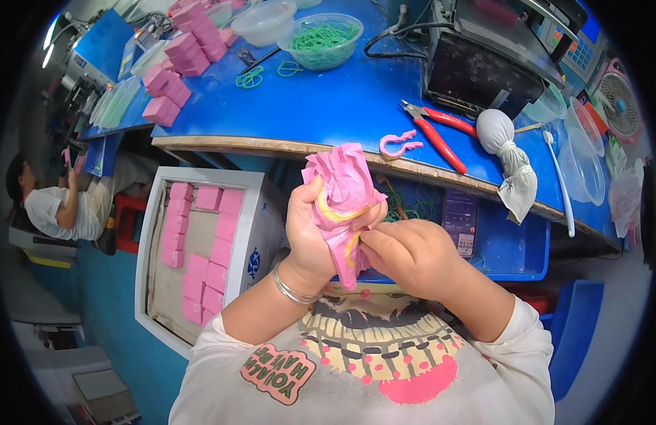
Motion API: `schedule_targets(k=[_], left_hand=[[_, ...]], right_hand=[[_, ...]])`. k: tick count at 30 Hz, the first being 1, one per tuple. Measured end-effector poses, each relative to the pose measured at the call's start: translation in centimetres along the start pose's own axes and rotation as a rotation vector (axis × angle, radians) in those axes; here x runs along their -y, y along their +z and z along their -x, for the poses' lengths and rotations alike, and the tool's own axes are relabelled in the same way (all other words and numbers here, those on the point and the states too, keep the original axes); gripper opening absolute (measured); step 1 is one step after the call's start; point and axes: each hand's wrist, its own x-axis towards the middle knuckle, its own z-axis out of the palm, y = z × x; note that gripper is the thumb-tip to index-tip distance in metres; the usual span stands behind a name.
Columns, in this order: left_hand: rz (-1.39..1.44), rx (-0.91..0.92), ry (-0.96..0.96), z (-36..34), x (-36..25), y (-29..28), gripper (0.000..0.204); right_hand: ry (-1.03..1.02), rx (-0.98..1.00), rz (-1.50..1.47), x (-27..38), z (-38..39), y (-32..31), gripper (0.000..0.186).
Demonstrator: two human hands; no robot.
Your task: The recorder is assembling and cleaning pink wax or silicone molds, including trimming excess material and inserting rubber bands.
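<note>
A person's two bare hands meet in the middle of the view, in front of the chest, holding a crumpled bundle of pink tissue paper (342, 195). The left hand (310, 234) is closed around the bundle's left side and middle, thumb up against the paper, a silver bangle (292, 290) on the wrist. The right hand (406, 255) sits just below and to the right, its fingertips (367, 241) pinched on the lower tail of the paper. Both grips are clamped on the bundle.

The bundle is soft, thin and heavily creased, with a ruffled, flaring top and a narrower twisted tail. Its long axis runs nearly upright, tilted slightly, the ruffled end pointing up toward the counter edge and the tail pointing down toward the chest. A yellow rubber band (338, 212) curves across its middle, and a second loop of yellow shows near the tail.

Beyond the hands lies a blue counter (356, 99). On it rest red-handled pliers (434, 127), a small pink plastic hook (399, 144), a white cloth pouch tied at the neck (501, 142), a clear bowl of green rubber bands (321, 39) and stacks of pink blocks (182, 60). Lower left, a white tray (154, 234) holds rows of more pink blocks.
</note>
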Motion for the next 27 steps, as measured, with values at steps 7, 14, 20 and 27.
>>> schedule_targets(k=[7,14,20,27], left_hand=[[-0.015,-0.04,-0.008,0.1,0.1,-0.4,0.046],[-0.112,-0.121,-0.069,0.4,-0.1,-0.3,0.057],[-0.107,-0.114,-0.006,0.3,0.1,-0.4,0.058],[-0.038,-0.014,0.014,0.3,0.2,-0.7,0.05]], right_hand=[[0.169,-0.042,-0.119,0.1,0.3,0.8,0.025],[0.014,0.049,-0.104,-0.4,0.5,0.5,0.028],[0.036,-0.036,-0.013,0.5,0.9,1.5,0.028],[0.13,-0.135,-0.145,0.3,1.0,2.0,0.024]])
